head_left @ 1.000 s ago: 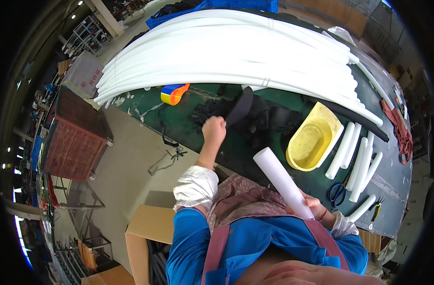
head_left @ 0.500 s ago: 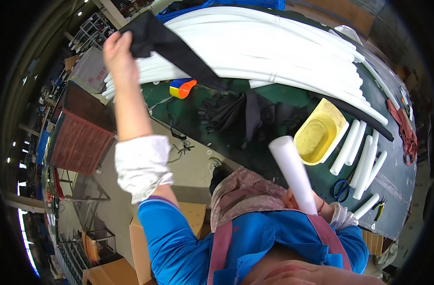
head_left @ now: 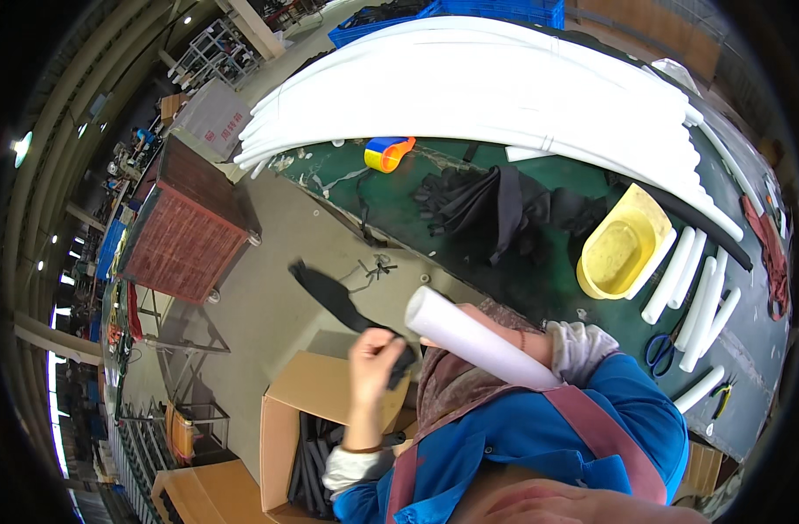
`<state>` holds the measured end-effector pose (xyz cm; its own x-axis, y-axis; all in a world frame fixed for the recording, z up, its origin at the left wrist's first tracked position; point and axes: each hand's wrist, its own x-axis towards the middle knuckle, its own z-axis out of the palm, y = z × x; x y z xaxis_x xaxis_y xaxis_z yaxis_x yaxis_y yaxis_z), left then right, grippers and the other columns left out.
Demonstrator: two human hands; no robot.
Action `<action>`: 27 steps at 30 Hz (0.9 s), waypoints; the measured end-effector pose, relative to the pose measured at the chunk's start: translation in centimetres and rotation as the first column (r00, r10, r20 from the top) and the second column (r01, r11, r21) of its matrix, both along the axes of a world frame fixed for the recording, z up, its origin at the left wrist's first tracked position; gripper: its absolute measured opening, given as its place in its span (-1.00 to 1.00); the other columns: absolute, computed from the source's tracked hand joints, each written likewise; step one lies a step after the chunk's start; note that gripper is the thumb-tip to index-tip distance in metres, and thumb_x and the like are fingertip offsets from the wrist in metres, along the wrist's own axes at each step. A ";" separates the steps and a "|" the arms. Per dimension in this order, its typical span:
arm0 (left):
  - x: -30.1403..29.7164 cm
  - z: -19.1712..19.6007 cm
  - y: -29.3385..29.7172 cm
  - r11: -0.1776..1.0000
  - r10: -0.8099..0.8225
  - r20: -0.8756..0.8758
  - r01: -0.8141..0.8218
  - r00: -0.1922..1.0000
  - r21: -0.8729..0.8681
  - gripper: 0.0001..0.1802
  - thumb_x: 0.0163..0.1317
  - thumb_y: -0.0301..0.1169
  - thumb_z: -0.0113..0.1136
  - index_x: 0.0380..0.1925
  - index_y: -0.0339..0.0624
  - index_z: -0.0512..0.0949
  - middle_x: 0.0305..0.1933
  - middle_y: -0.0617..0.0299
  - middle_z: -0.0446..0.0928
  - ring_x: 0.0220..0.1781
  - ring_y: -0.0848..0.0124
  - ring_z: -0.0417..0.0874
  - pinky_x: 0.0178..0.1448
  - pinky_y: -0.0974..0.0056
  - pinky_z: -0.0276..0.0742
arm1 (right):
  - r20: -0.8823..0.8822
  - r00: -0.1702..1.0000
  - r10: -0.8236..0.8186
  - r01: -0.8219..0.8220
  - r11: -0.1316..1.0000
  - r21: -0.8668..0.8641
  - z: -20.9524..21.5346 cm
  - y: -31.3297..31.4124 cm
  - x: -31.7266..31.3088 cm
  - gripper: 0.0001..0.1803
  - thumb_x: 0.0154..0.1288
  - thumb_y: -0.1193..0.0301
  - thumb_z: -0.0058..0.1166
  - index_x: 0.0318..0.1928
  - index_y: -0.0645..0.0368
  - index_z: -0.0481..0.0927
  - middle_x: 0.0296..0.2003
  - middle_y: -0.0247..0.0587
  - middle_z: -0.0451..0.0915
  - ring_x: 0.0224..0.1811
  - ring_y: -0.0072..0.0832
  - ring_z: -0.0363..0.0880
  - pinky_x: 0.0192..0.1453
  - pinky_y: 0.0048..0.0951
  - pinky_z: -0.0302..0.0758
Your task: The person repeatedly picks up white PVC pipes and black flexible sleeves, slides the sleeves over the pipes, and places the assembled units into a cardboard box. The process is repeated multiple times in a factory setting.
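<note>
worktop: green, long; landmark for everything below.
long white foam lengths: big bent stack along the far side of the worktop; too many to count.
cardboard box: one, open, on the floor on the person's side of the worktop; black pieces stand inside, so some look finished and boxed.
black sleeve pile: one heap mid-worktop; plenty left, by the look of it.
yellow tub: one, right of the pile.
white foam tube: one, held off the worktop's near edge by the right hand; its fingers are hidden behind the tube, can't tell the grip.
black sleeve: one, off the worktop, above the box; left hand fingers pinch its end. Not yet on the tube.
short white tubes: roughly six, right of the tub.
scissors: one pair, blue handles, beside them.
</note>
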<state>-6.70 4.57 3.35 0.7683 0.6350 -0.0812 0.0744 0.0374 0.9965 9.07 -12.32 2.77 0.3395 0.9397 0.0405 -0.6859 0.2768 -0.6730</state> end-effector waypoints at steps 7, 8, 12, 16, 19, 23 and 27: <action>1.8 -6.5 -4.6 0.706 0.085 0.217 0.095 0.972 -0.702 -0.80 0.27 -0.51 0.06 -0.13 -0.37 0.48 -0.18 0.10 0.60 -0.23 0.43 0.62 -0.11 0.36 0.54 | 0.149 0.977 -0.151 0.160 0.986 -0.046 -3.5 3.8 -0.9 -0.73 0.23 0.36 0.16 -0.13 0.28 0.57 -0.29 -0.18 0.60 -0.23 -0.49 0.58 -0.20 -0.46 0.52; 2.3 -4.8 -5.2 0.661 0.084 0.202 0.097 0.976 -0.744 -0.81 0.28 -0.49 0.05 -0.14 -0.33 0.49 -0.18 0.15 0.60 -0.23 0.44 0.61 -0.12 0.37 0.53 | 0.163 0.974 -0.157 0.167 0.985 -0.048 -3.7 3.6 -0.9 -0.73 0.22 0.36 0.16 -0.13 0.28 0.57 -0.29 -0.18 0.61 -0.23 -0.49 0.58 -0.21 -0.47 0.52; 2.5 -5.9 -5.3 0.491 -0.030 0.507 0.454 0.862 -0.744 -0.77 0.31 -0.38 0.02 -0.11 -0.24 0.49 -0.17 0.24 0.59 -0.17 0.46 0.59 -0.07 0.40 0.50 | 0.203 0.964 -0.174 0.189 0.980 -0.054 -4.0 3.0 -1.2 -0.74 0.20 0.38 0.17 -0.15 0.28 0.58 -0.31 -0.17 0.61 -0.25 -0.49 0.59 -0.22 -0.47 0.51; 1.9 -8.9 -6.1 0.623 0.064 0.312 0.206 0.948 -0.754 -0.81 0.30 -0.45 0.03 -0.11 -0.24 0.45 -0.18 0.28 0.52 -0.17 0.48 0.53 -0.03 0.42 0.45 | 0.223 0.955 -0.197 0.213 0.975 -0.054 -4.5 2.5 -1.4 -0.76 0.19 0.39 0.17 -0.18 0.28 0.59 -0.32 -0.17 0.61 -0.26 -0.50 0.59 -0.22 -0.47 0.51; 2.0 -7.4 -6.8 0.645 0.066 0.253 0.153 0.965 -0.749 -0.81 0.29 -0.45 0.06 -0.11 -0.21 0.48 -0.19 0.31 0.54 -0.18 0.52 0.54 -0.06 0.41 0.46 | 0.240 0.949 -0.205 0.224 0.973 -0.057 -4.9 2.1 -1.4 -0.76 0.18 0.40 0.17 -0.19 0.28 0.60 -0.33 -0.16 0.62 -0.27 -0.50 0.59 -0.23 -0.47 0.51; 1.5 -8.8 -6.5 0.625 0.030 0.319 0.231 0.947 -0.746 -0.81 0.30 -0.48 0.03 -0.12 -0.21 0.51 -0.18 0.29 0.56 -0.16 0.53 0.54 -0.07 0.43 0.46 | 0.269 0.940 -0.210 0.233 0.971 -0.058 -5.4 1.8 -1.5 -0.78 0.16 0.41 0.18 -0.21 0.28 0.61 -0.35 -0.16 0.62 -0.29 -0.50 0.60 -0.24 -0.47 0.51; 1.6 -9.1 -6.5 0.695 0.075 0.386 0.229 0.919 -0.681 -0.81 0.29 -0.51 0.01 -0.13 -0.24 0.52 -0.19 0.27 0.57 -0.16 0.50 0.55 -0.08 0.43 0.46 | 0.316 0.920 -0.231 0.260 0.964 -0.053 -6.7 1.4 -1.5 -0.79 0.14 0.42 0.18 -0.23 0.27 0.61 -0.36 -0.16 0.63 -0.30 -0.51 0.60 -0.25 -0.48 0.51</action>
